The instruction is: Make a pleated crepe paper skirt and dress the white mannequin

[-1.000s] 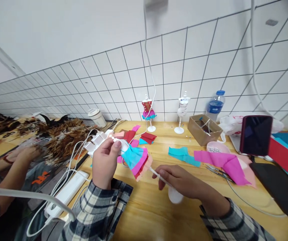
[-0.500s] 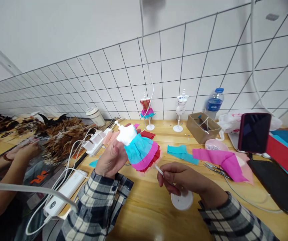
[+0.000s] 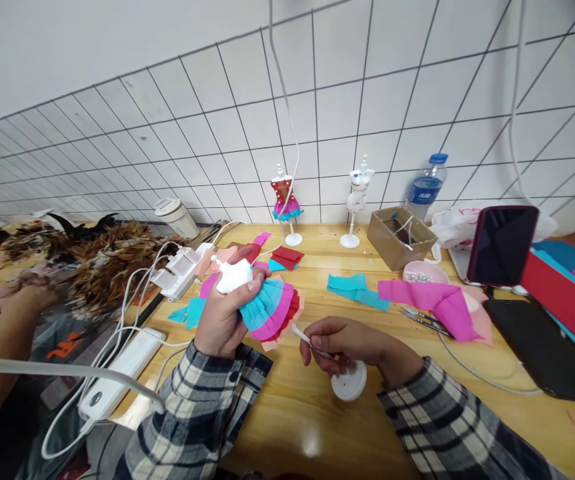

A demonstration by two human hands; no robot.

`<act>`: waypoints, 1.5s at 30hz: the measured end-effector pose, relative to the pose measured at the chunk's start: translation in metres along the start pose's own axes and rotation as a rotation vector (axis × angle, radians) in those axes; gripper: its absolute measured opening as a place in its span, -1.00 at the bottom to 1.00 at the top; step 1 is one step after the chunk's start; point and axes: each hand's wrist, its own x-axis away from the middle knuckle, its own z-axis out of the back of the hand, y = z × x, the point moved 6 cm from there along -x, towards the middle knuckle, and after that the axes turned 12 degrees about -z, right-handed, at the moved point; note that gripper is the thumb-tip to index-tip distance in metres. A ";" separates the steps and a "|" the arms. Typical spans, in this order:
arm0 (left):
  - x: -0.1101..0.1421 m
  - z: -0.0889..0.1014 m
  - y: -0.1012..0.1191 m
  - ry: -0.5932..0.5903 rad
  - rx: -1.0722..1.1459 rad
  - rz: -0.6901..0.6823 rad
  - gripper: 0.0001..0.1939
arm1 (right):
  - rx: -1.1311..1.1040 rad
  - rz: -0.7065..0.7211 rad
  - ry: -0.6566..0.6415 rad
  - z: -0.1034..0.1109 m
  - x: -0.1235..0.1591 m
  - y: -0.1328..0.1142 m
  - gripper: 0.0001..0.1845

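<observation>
My left hand (image 3: 225, 307) is wrapped round the waist of a small white mannequin (image 3: 234, 275), its thumb across the front. The mannequin is tilted, and its layered crepe paper skirt (image 3: 269, 310) is blue, magenta and red, with a pale pink edge. My right hand (image 3: 340, 343) grips the white stand rod (image 3: 301, 332) below the skirt. At the rod's lower end hangs a round white base (image 3: 349, 381), just under my right fingers. Beyond my hands lie a blue paper strip (image 3: 357, 291) and a magenta strip (image 3: 430, 303).
Two small mannequins, a dressed one (image 3: 286, 200) and a white one (image 3: 358, 200), stand by the tiled wall. Right are a cardboard box (image 3: 392, 250), tweezers (image 3: 425, 320), a bead dish (image 3: 425, 272) and a propped phone (image 3: 502, 245). Left are a power strip (image 3: 180, 273), feathers (image 3: 122, 267) and another person's hands (image 3: 22, 293).
My left fingers have closed round the mannequin's waist, the thumb now over its front. The right hand still grips the rod. The camera view has shifted slightly.
</observation>
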 end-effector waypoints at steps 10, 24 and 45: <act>0.010 0.021 -0.009 0.300 -0.124 -0.267 -0.50 | 0.467 0.276 0.908 0.031 0.037 -0.044 -0.76; 0.046 -0.020 0.013 0.297 -0.485 -0.729 -0.62 | -0.299 0.242 0.664 -0.024 0.014 -0.034 -0.62; 0.044 -0.009 0.007 0.215 -0.445 -1.002 -0.58 | -0.439 0.369 0.516 -0.037 0.008 -0.035 -0.54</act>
